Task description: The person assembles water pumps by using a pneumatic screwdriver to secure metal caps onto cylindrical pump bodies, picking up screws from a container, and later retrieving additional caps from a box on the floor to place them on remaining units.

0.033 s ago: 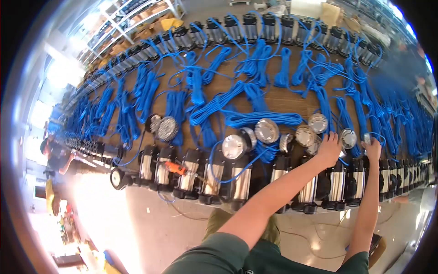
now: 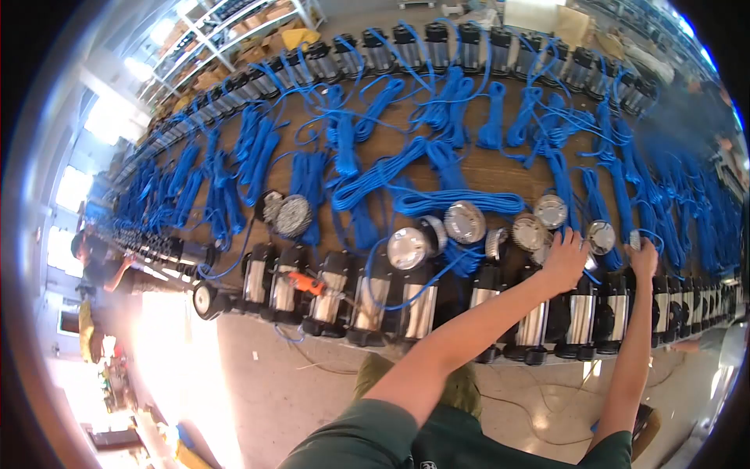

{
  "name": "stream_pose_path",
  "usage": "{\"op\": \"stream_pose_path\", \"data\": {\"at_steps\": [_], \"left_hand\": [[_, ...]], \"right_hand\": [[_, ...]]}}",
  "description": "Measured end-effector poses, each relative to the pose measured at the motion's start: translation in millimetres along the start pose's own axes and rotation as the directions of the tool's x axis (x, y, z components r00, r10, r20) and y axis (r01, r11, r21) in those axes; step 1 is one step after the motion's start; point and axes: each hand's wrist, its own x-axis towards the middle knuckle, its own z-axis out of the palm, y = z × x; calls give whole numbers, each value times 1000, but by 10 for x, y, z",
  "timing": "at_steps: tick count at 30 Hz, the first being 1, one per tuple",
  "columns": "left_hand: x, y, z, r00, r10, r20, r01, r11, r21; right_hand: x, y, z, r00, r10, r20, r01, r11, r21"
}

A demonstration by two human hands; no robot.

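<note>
My left hand reaches over the near row of motor-like cylinders, among loose silver metal caps. Its fingers are bent and close to one another; what is under them is mostly hidden. A bit of silver shows by its right side. One round cap lies just right of that hand, and another cap lies beyond it. Farther right, my right hand is closed on a small silver metal piece, seen nearly edge-on. A blue cable runs close to its fingers.
Silver-and-black cylinders line the near edge, with a matching row at the far edge. Blue cable bundles cover the brown tabletop. An orange-handled tool rests on the near cylinders. Another person stands at left.
The whole view has shifted slightly, so the table's things sit a little farther right. Both hands stay at nearly the same places among the caps.
</note>
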Motion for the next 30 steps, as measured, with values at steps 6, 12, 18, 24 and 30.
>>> {"op": "stream_pose_path", "data": {"at_steps": [6, 12, 18, 24, 30], "left_hand": [[-1998, -426, -1894, 991, -115, -62, 81, 913, -399], [-4263, -1446, -3574, 789, -599, -141, 492, 752, -438], [-5965, -2622, -4865, 413, -732, -542, 616, 663, -425], [-6540, -3110, -5242, 372, -825, -425, 465, 562, -684], [-6777, -3403, -5309, 578, -767, -279, 450, 584, -675]], "right_hand": [[-661, -1372, -288, 985, -169, -29, 165, 883, 440], [-2653, -4325, -554, 813, -556, 173, 366, 718, 592], [-3755, -6181, -16, 685, -728, 12, 640, 610, 468], [-4471, -6889, 208, 799, -545, 255, 287, 717, 635], [-3919, -6553, 628, 877, -464, 125, 334, 775, 537]]}}
